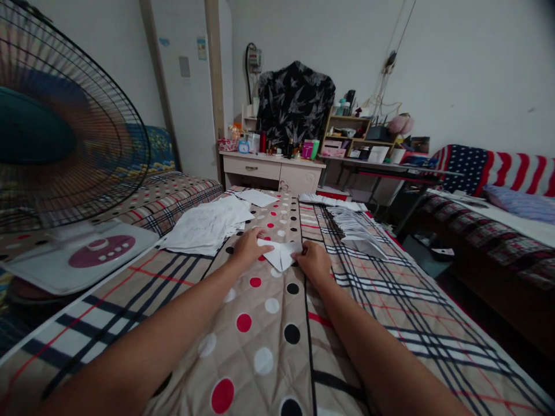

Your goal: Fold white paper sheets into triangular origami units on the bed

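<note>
A small folded piece of white paper (281,254) is held between my two hands, just above the dotted cloth, with its point toward me and a crease down its middle. My left hand (248,247) pinches its left corner between thumb and fingers. On the other side, my right hand (314,261) has its fingers closed on the right corner. Left of my hands lies a loose pile of white paper sheets (203,226) with faint writing. To the right is a row of folded paper pieces (353,222), overlapping one another.
A checked and dotted cloth (243,358) covers the surface before me. A standing fan (65,127) is close on the left. Behind are a single sheet (256,197), a white dresser (264,167) and a desk shelf (351,136). A bed (498,222) stands at right.
</note>
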The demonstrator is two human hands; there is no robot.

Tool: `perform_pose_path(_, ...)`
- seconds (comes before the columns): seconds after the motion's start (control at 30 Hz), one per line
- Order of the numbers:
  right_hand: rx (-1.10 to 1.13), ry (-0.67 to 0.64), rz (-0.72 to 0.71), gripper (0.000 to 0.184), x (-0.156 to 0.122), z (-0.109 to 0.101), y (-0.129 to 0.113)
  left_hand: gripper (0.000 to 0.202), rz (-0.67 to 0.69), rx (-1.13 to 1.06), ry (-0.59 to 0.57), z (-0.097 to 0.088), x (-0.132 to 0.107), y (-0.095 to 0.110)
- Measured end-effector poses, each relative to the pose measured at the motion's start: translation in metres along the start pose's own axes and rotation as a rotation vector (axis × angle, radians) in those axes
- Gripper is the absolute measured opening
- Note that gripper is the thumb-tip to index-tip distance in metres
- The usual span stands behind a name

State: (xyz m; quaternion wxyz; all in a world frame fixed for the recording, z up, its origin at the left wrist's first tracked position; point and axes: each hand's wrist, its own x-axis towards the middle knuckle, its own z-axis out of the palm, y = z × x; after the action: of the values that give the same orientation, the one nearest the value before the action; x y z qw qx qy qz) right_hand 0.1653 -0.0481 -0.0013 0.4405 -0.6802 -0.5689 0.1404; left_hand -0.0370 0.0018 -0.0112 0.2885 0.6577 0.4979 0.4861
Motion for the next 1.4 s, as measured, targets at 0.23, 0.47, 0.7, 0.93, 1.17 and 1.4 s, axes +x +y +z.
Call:
perform_pose_path(0.23, -0.353, -0.061, -0.315, 0.051, 0.01, -0.002, 0.009, 0.06, 0.182, 0.244, -0.237, 0.01, 0.016, 0.009)
perform_pose_path(0.47, -0.283, -0.234, -0.412, 0.046, 0.019, 0.003, 0.018, 0.059, 0.338, 0.624, -0.303, 0.009, 0.013, 0.004)
perform_pose_path(0.7, -0.215, -0.225, -0.446, 0.046, 0.021, 0.002, 0.019, 0.048, 0.344, 0.685, -0.268, 0.008, 0.004, 0.014)
perform_pose_path(0.93, -0.195, -0.158, -0.507, 0.047, 0.018, 0.0, 0.015, 0.047, 0.432, 0.704, -0.219, 0.007, -0.001, 0.026)
perform_pose_path(1.17, -0.118, -0.18, -0.531, 0.013, 0.017, -0.004, 0.009, 0.039, 0.525, 0.738, -0.211, 0.006, -0.003, 0.031)
perform_pose_path(1.4, -0.035, -0.25, -0.57, 0.015, 0.016, -0.006, 0.014, 0.014, 0.634, 0.777, -0.348, 0.003, -0.01, 0.032)
